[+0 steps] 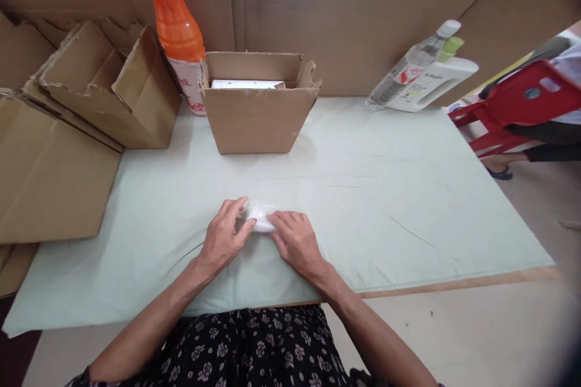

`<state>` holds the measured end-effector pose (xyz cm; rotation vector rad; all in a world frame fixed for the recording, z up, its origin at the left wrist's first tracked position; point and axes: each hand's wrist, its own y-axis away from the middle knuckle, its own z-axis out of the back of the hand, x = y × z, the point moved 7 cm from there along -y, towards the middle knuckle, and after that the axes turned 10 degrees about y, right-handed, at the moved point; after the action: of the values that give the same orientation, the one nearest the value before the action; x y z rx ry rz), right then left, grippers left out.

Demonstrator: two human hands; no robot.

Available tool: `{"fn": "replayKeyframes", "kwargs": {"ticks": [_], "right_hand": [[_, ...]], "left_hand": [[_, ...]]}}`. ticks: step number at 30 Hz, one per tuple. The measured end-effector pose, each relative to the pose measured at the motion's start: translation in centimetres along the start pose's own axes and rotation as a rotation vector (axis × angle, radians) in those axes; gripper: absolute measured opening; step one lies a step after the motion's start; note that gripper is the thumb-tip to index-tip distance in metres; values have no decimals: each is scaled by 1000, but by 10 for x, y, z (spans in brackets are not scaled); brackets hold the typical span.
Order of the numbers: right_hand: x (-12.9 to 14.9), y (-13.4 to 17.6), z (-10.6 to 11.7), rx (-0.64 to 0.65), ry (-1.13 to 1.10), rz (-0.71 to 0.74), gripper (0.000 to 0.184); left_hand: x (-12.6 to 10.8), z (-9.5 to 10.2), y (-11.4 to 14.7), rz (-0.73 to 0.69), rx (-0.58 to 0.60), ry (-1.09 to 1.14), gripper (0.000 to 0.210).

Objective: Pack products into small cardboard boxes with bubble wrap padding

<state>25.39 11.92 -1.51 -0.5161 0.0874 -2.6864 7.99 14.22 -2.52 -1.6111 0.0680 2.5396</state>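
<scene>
A small white bundle in clear plastic wrap (261,216) lies on the pale green tablecloth (363,193), near the front middle of the table. My left hand (226,233) grips its left end, with thumb and fingers on either side. On the right end, my right hand (297,240) is closed with its fingers on top and the thumb below. What is inside the wrap cannot be made out. Straight behind the bundle stands an open cardboard box (258,121) with a white item (247,84) inside.
Several open cardboard boxes (149,109) crowd the left side. An orange bottle (177,24) stands at the back. A clear bottle (411,63) and a white jug (431,81) lean at the back right. Beyond the table's right edge is a red chair (526,103) with a seated person.
</scene>
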Motion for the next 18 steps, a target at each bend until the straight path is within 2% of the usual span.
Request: {"fn": "replayKeyframes", "kwargs": {"ticks": [3, 6, 9, 11, 13, 14, 16, 18], "right_hand": [[-19, -2, -4, -74, -273, -180, 28], [-13, 4, -12, 13, -543, -229, 27], [-4, 11, -5, 38, -542, -176, 26], [-5, 11, 6, 18, -501, -140, 43], [-5, 7, 13, 72, -558, -99, 67], [-4, 4, 15, 118, -603, -82, 70], [-2, -4, 18, 174, -674, -78, 52], [-5, -12, 20, 128, -732, -142, 32]], "left_hand": [[12, -2, 20, 197, -28, 398, 60], [12, -18, 33, 288, 25, 645, 69], [7, -22, 36, 279, 5, 578, 68], [0, -17, 33, 193, -15, 425, 69], [-10, -14, 31, 55, 22, 286, 67], [-15, -15, 31, -10, 49, 245, 66], [-18, -15, 30, -83, 71, 227, 66], [-13, -14, 28, -61, 51, 263, 74]]}}
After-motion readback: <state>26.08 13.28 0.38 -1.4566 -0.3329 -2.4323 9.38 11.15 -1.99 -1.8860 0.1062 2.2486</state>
